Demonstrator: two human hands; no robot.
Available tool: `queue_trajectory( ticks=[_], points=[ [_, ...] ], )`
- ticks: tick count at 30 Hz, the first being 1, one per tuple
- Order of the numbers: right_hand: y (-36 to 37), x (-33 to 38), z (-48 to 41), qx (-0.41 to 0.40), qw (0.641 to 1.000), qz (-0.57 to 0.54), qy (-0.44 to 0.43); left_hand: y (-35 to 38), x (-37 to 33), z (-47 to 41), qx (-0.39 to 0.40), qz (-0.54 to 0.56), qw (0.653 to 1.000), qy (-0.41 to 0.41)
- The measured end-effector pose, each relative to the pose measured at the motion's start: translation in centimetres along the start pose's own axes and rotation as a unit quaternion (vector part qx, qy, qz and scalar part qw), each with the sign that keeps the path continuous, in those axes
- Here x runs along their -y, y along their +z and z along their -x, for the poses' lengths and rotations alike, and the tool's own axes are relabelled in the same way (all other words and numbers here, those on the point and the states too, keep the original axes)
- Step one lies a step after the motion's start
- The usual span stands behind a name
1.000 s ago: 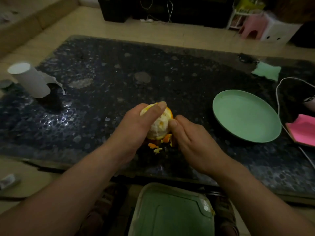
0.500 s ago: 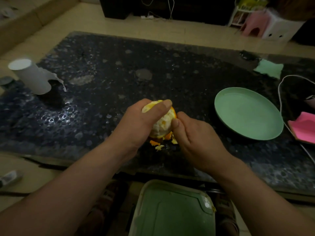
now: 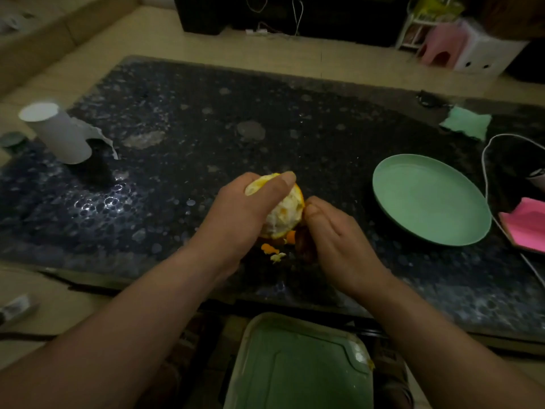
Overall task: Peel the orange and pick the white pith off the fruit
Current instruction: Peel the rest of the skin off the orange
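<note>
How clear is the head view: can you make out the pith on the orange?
Head view: dim, corners darkest; the orange shows pale pith in the left hand; the grip of the right hand beneath is lost in shadow; glare speckles the table beside the paper roll; wide-angle bends the table's edges.

Table top [image 3: 324, 137]: dark, glossy, glass-like, pebbled pattern underneath, glare patch at left. Orange [image 3: 283, 214]: exposed pith pale, dry-looking, fibrous; remaining rind bright, waxy. Peel scraps [image 3: 269, 248]: rough, torn edges. Plate [image 3: 427, 199]: green, smooth, matt, plastic look. Paper roll [image 3: 59, 134]: white, soft matt, ragged torn sheet hanging. Green cloth [image 3: 467, 124]: matt, creased. Pink pad [image 3: 528, 228]: matt, material unclear. Cable [image 3: 485, 172]: white, smooth, slight sheen. Bin lid [image 3: 295, 367]: green plastic, smooth, dull shine, smeared at corner. Floor [image 3: 265, 51]: pale tile, low sheen.
</note>
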State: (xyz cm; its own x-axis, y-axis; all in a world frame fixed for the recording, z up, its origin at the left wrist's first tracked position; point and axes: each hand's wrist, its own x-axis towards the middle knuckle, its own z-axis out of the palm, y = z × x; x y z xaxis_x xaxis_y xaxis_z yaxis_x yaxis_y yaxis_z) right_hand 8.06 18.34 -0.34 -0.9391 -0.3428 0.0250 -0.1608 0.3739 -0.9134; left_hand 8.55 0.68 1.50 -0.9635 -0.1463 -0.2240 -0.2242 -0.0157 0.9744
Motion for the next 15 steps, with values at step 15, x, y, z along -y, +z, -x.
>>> queue_trajectory(
  ticks=[15],
  points=[
    [-0.3, 0.5, -1.2, 0.01, 0.999, -0.025, 0.044, -0.7, 0.4, -0.9, 0.05, 0.049, 0.993, -0.097]
  ],
)
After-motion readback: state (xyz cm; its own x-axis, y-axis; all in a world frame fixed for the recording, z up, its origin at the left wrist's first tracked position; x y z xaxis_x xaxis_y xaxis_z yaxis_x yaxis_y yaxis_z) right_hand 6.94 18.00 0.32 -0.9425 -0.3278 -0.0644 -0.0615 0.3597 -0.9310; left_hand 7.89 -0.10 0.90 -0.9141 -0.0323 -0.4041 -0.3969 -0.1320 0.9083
